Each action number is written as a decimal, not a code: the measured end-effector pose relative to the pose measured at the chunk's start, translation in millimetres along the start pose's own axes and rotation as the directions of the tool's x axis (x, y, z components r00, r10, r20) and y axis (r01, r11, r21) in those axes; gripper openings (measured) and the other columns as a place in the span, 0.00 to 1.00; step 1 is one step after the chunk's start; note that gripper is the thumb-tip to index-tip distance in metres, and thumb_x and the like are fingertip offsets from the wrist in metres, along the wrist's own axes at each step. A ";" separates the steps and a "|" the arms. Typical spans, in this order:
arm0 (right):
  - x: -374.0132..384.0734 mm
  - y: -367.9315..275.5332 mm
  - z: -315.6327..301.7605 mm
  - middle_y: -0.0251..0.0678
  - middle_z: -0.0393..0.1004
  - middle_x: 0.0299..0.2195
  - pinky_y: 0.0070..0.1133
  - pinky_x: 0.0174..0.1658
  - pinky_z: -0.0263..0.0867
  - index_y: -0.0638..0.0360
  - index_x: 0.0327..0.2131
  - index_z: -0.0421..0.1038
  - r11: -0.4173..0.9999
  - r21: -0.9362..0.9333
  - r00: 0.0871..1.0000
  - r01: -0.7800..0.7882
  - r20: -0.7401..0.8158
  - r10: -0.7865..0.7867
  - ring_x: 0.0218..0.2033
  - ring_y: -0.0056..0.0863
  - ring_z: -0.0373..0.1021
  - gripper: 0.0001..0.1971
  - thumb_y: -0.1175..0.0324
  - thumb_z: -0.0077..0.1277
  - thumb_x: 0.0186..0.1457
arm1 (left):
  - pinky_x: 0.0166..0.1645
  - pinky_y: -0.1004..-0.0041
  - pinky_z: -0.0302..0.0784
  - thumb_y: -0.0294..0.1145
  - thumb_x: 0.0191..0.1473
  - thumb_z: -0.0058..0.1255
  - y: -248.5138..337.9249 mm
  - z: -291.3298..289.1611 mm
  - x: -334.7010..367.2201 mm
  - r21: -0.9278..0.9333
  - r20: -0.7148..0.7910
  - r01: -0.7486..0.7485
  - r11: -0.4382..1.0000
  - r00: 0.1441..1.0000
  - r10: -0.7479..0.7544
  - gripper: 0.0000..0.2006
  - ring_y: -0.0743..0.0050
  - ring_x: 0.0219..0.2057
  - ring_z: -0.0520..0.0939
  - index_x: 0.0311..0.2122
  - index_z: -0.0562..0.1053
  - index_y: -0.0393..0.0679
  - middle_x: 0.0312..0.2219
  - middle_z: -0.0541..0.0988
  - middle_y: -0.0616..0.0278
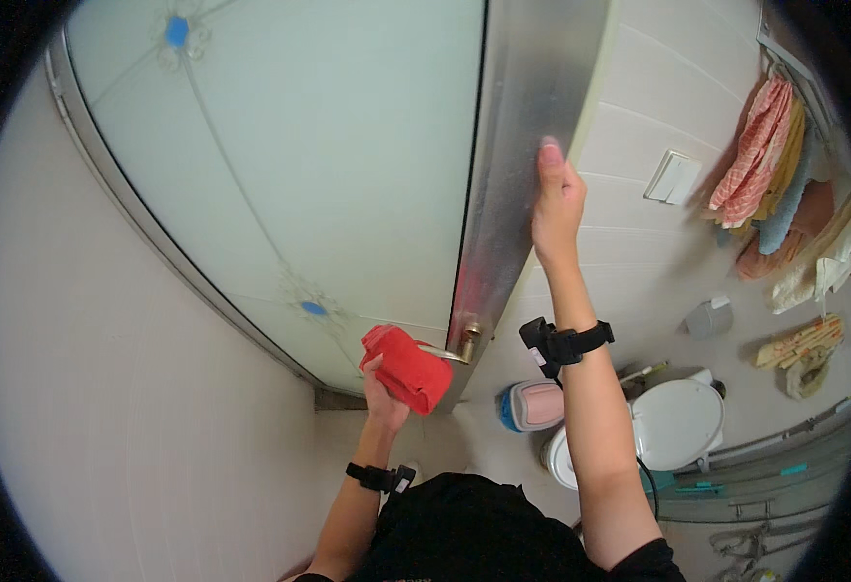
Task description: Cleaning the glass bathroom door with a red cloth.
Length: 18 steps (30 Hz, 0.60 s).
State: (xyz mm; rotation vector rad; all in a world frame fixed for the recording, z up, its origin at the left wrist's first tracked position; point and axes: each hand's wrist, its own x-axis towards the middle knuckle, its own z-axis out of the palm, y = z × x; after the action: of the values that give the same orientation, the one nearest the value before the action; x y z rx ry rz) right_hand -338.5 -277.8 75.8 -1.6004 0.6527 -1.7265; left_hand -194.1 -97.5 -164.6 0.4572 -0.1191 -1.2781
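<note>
A folded red cloth [408, 371] is held in my left hand [385, 396], fingers closed around its near left side. The cloth is beside the metal door handle [466, 344] and covers part of its lever; whether it touches the lever I cannot tell. My right hand [558, 209] grips the edge of the door [513, 165], thumb on the metal frame and the other fingers mostly hidden behind the edge. Frosted glass with blue spots and thin lines fills the door's silver frame. Each of my wrists wears a black strap with a small device.
Beyond the door's edge, a light switch [673, 177] is on the tiled wall [639, 97]. Several towels [753, 160] hang at the far right. A white toilet [680, 424] and a pink-lidded bin [538, 404] stand low on the right. A plain pale wall [134, 388] bounds the left side.
</note>
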 end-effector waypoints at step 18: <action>-5.0 12.1 -8.1 0.19 0.57 0.22 0.13 0.28 0.47 0.58 0.25 0.64 0.993 0.095 0.993 0.074 -0.097 -0.065 0.25 0.11 0.50 0.21 0.48 0.43 0.57 | 0.60 0.45 0.43 0.47 0.52 0.40 -78.6 28.4 19.3 0.935 0.093 -0.032 -0.353 0.983 0.158 0.28 0.04 0.51 0.43 0.48 0.64 0.29 0.52 0.43 0.13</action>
State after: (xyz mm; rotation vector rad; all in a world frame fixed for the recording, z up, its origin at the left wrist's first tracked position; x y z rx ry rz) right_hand -344.8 -282.5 62.5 -1.4976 0.5529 -1.8643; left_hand -268.3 -139.8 -173.0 2.0341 -1.3208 -0.5706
